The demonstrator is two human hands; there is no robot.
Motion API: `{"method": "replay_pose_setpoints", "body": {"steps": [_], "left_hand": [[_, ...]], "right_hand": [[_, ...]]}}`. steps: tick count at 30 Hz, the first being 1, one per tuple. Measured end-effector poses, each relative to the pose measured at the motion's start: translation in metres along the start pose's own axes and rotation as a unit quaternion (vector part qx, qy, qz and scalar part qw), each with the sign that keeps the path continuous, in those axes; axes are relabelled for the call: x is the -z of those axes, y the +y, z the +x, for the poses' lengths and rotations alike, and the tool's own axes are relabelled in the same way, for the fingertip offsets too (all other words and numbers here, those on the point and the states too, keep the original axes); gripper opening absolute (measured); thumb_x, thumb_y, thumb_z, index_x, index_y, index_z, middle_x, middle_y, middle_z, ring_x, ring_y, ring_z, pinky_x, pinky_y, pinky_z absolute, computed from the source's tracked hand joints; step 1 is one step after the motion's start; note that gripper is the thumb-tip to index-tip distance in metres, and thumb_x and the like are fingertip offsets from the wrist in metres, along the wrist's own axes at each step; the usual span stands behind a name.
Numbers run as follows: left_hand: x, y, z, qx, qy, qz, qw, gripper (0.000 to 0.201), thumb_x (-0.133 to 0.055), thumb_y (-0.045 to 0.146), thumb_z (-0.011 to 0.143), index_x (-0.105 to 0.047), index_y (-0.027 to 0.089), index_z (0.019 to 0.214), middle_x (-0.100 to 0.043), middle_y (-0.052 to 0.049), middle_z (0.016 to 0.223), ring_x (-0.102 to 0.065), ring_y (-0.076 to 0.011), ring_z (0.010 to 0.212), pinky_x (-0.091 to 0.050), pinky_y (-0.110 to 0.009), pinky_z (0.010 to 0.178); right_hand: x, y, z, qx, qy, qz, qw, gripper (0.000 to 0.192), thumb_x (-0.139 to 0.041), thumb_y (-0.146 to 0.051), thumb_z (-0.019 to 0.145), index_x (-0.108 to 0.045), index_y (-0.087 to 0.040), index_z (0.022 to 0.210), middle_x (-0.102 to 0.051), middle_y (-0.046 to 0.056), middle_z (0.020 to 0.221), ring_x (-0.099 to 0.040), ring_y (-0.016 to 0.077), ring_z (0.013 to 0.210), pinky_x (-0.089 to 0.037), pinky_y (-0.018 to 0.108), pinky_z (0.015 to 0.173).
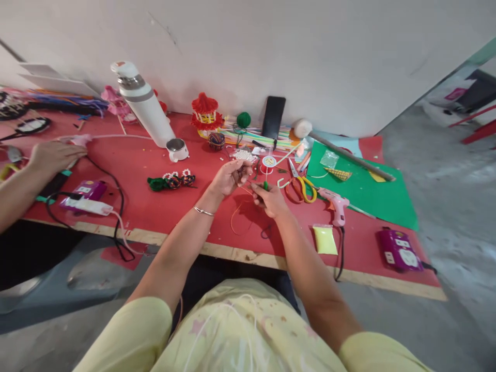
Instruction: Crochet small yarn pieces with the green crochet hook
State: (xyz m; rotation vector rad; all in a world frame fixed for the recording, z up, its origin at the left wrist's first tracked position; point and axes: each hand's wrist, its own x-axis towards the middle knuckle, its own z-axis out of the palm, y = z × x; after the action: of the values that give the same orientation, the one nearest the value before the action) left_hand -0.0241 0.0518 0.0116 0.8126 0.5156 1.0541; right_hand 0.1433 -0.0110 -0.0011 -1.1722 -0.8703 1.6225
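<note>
My left hand (231,176) is closed in a pinch above the middle of the table. Its fingertips hide most of whatever they hold. Close beside it, my right hand (271,200) grips a small green piece (265,184), too small to identify. A thin orange thread (232,219) loops down from between the hands onto the red tabletop. Just beyond them stands a spool (268,163) with a white top, next to a patch of white beads (245,155). Scissors with yellow and orange handles (309,190) lie right of my right hand.
A white flask (145,106) and a cup (177,150) stand at the left. Green beaded pieces (170,181) lie nearer. On the right are a pink glue gun (336,205), a yellow packet (324,240) and a purple power box (401,250). A co-worker's hand (58,155) is far left.
</note>
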Motion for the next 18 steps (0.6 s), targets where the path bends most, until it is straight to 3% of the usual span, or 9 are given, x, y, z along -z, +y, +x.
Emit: {"method": "replay_pose_setpoints", "body": {"steps": [4,12,14,16,18], "left_hand": [[0.001,0.000,0.002,-0.013,0.017,0.006,1.000,0.019,-0.072,0.032,0.088,-0.072,0.014,0.093,-0.070,-0.001,0.073,-0.053,-0.0056,0.047,-0.036,-0.018,0.039],[0.009,0.005,0.007,-0.016,0.105,-0.034,0.994,0.036,-0.074,0.019,0.087,-0.066,0.021,0.122,-0.071,0.003,0.078,-0.061,-0.0044,0.056,-0.037,-0.015,0.043],[0.009,0.003,0.007,-0.024,0.093,-0.024,0.995,0.039,-0.074,0.020,0.087,-0.066,0.022,0.125,-0.074,0.002,0.083,-0.065,-0.0056,0.060,-0.037,-0.015,0.042],[0.007,-0.002,0.005,-0.022,0.062,0.003,0.998,0.044,-0.075,0.022,0.086,-0.065,0.021,0.129,-0.076,0.000,0.088,-0.071,-0.0087,0.066,-0.037,-0.015,0.041],[0.003,-0.009,0.003,-0.004,0.020,0.032,0.999,0.050,-0.078,0.024,0.085,-0.064,0.020,0.133,-0.079,-0.004,0.094,-0.076,-0.0132,0.076,-0.036,-0.014,0.040]], "right_hand": [[0.009,-0.006,0.002,0.045,0.040,0.029,0.998,0.039,-0.086,-0.050,0.063,-0.065,-0.019,0.076,-0.041,-0.011,0.050,-0.028,0.0032,0.040,-0.016,0.021,0.039],[0.011,-0.006,-0.002,0.050,0.073,-0.035,0.995,0.023,-0.074,-0.034,0.068,-0.055,-0.022,0.064,-0.035,-0.009,0.046,-0.028,0.0066,0.043,-0.016,0.022,0.041],[0.009,-0.004,-0.002,0.081,0.097,-0.069,0.990,0.014,-0.075,-0.028,0.067,-0.065,-0.021,0.074,-0.043,-0.009,0.049,-0.031,0.0065,0.045,-0.021,0.021,0.042],[0.006,-0.004,-0.003,0.122,0.111,-0.089,0.982,0.031,-0.073,-0.025,0.067,-0.072,-0.022,0.098,-0.062,-0.007,0.064,-0.036,0.0057,0.047,-0.028,0.021,0.045],[0.003,-0.004,-0.005,0.135,0.087,-0.069,0.985,0.048,-0.070,-0.024,0.068,-0.071,-0.025,0.116,-0.074,-0.004,0.087,-0.038,0.0038,0.046,-0.029,0.020,0.045]]}}
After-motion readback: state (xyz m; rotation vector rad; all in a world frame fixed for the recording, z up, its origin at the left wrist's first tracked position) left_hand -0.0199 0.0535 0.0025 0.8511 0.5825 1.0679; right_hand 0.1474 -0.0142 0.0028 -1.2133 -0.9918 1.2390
